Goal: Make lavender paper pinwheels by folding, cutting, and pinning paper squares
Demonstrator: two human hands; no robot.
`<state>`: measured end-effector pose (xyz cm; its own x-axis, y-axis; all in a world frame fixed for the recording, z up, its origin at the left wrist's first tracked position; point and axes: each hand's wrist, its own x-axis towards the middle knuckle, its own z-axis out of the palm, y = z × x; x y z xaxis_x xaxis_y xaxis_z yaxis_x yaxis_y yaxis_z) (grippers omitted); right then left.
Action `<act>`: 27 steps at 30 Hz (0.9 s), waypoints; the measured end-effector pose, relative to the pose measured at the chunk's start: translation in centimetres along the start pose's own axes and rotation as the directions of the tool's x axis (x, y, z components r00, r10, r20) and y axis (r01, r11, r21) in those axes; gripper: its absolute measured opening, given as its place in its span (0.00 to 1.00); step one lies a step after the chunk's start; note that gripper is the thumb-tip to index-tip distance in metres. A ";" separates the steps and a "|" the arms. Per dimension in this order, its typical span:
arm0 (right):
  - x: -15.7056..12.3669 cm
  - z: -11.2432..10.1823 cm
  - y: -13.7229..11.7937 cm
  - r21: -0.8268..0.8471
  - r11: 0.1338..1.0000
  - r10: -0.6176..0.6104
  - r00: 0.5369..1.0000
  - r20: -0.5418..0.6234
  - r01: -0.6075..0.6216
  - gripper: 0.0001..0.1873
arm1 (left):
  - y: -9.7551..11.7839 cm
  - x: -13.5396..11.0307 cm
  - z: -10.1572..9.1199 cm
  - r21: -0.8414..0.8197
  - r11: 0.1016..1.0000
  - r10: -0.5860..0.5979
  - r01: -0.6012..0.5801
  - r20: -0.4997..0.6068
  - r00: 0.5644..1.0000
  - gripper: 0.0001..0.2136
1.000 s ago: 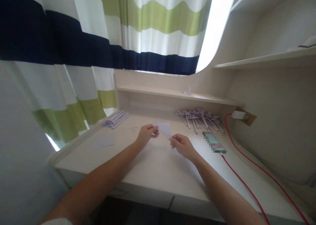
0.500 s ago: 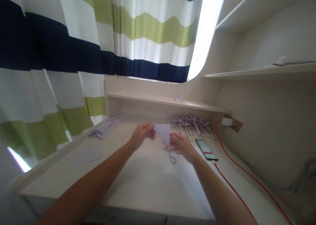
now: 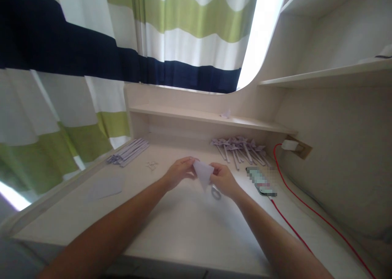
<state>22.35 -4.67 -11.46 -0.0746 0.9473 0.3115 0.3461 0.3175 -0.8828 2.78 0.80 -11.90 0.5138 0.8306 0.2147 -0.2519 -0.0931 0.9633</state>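
Far left hangs a striped curtain (image 3: pixel 76 46), w/ a flat pale sheet (image 3: pixel 104 188) lying on the surface (image 3: pixel 190 230) near its left edge. Just behind that, a bundle of lilac strips (image 3: pixel 128 152) lies along the edge, and a few small white bits (image 3: pixel 151 165) sit a little to its right. Centre: the left hand (image 3: pixel 177 173) has its grip pinched on the top left corner of the lilac paper piece (image 3: pixel 203 173), thumb & fingertips pressed together on it. The piece is a downward-pointing triangle held just above the surface, between both hands. The right hand (image 3: pixel 225 181) pinches the opposite top corner, grip also closed on the paper. A scissors (image 3: pixel 216 193) handle loop shows right under that hand; can't tell if it touches. Behind, on the low shelf (image 3: pixel 183 114), sits one small folded paper (image 3: pixel 226 114). Further right, at the back of the surface, is a pile of lilac pinwheels (image 3: pixel 240 148), then a phone (image 3: pixel 261 182) lying flat. A red cable (image 3: pixel 290 226) runs from the phone to a white plug (image 3: pixel 289 145) at the right wall.
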 end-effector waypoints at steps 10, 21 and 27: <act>4.0 -2.1 -5.2 -0.333 0.931 -0.256 0.918 -0.302 0.150 0.10 | 6.6 4.4 1.2 0.301 0.954 0.056 -0.008 -0.153 0.987 0.21; 2.5 -4.7 -9.1 0.332 0.920 -0.218 0.976 -0.013 0.210 0.15 | 11.9 0.2 1.9 0.342 0.876 0.302 -0.340 0.161 0.940 0.12; 1.7 -5.0 -9.3 0.440 0.870 -0.266 0.963 0.036 0.224 0.05 | 12.5 -0.8 1.8 0.314 0.862 0.347 -0.397 0.202 0.916 0.08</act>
<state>23.64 -6.21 -0.97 -0.1978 0.8296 0.5222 -0.1267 0.5066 -0.8528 0.68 -2.01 0.30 0.5487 0.6172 0.5639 -0.1633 -0.5824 0.7963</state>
